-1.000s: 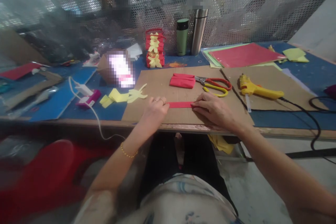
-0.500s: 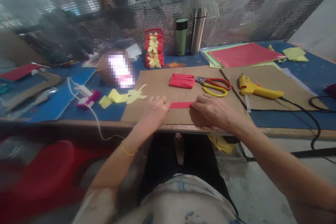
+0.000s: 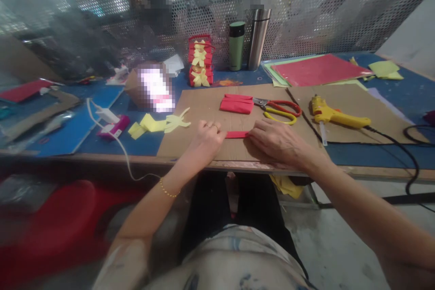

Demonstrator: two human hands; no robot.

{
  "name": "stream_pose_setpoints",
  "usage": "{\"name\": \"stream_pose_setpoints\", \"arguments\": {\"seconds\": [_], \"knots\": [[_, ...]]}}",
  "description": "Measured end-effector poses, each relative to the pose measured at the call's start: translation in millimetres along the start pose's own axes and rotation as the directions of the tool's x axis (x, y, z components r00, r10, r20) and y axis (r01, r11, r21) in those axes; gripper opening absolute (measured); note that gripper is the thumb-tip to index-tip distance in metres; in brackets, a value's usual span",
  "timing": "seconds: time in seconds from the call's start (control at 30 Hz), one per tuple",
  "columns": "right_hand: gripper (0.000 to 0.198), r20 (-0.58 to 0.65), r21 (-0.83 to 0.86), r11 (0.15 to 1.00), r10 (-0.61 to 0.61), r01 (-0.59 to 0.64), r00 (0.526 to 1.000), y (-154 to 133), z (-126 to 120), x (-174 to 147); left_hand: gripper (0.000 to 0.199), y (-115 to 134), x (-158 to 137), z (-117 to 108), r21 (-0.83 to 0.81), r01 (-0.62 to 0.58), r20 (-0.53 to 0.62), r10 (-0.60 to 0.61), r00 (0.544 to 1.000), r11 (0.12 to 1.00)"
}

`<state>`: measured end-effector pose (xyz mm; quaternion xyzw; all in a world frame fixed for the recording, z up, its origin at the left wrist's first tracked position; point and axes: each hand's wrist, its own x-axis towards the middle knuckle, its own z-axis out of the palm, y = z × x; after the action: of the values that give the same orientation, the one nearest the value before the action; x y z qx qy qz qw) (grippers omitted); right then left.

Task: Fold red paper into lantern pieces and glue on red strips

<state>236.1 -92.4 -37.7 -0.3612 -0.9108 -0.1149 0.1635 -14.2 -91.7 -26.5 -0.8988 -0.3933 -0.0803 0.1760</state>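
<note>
A narrow red strip (image 3: 237, 134), apparently folded paper, lies across the cardboard sheet (image 3: 200, 99) near the table's front edge. At its left end my left hand (image 3: 210, 138) is closed, fingers curled and pressing on it. My right hand (image 3: 272, 138) pinches the other end, its fingertips hidden behind the knuckles. Just beyond the strip sits a folded red paper piece (image 3: 237, 103). Scissors (image 3: 280, 111) with one red and one yellow handle lie to the right of that piece, blades towards it.
A yellow glue gun (image 3: 335, 115) lies at right, its black cord trailing over the edge. Yellow paper pieces (image 3: 152, 124) and a purple power adapter (image 3: 114, 128) are at left. Behind stand red boxes with yellow bows (image 3: 200, 65), a green flask (image 3: 236, 47) and a steel flask (image 3: 259, 41).
My left hand has slid slightly to the right along the red strip, so less of it shows between my hands. My right hand stays at its end, fingers a little flatter.
</note>
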Motion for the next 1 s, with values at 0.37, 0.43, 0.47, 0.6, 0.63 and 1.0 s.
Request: {"name": "stream_pose_setpoints", "arguments": {"seconds": [0.37, 0.43, 0.47, 0.6, 0.63, 1.0], "knots": [[0.033, 0.038, 0.200, 0.974, 0.102, -0.108, 0.994, 21.7, 12.7, 10.2, 0.026, -9.9, 16.7, -2.1, -0.235, 0.183, 0.166, -0.146, 0.975, 0.955], [0.032, 0.053, 0.244, 0.956, 0.153, -0.161, 0.987, 22.8, 13.1, 12.9, 0.024, -9.7, 19.0, -3.5, -0.260, 0.214, 0.187, -0.169, 0.968, 0.941], [0.031, 0.067, 0.259, 0.948, 0.176, -0.187, 0.982, 22.5, 12.3, 13.9, 0.024, -9.6, 19.9, -3.7, -0.274, 0.222, 0.188, -0.174, 0.967, 0.936], [0.026, 0.134, 0.282, 0.913, 0.267, -0.295, 0.954, 17.5, 4.6, 17.0, 0.021, -10.5, 23.2, -1.2, -0.327, 0.251, 0.169, -0.205, 0.964, 0.911], [0.025, 0.150, 0.280, 0.904, 0.291, -0.323, 0.945, 16.3, 3.0, 17.7, 0.021, -11.0, 24.2, -0.4, -0.336, 0.260, 0.170, -0.213, 0.962, 0.905], [0.023, 0.137, 0.309, 0.887, 0.316, -0.344, 0.939, 22.8, 12.9, 17.6, 0.011, -6.3, 32.9, -6.7, -0.360, 0.407, 0.321, -0.298, 0.899, 0.840]]}}
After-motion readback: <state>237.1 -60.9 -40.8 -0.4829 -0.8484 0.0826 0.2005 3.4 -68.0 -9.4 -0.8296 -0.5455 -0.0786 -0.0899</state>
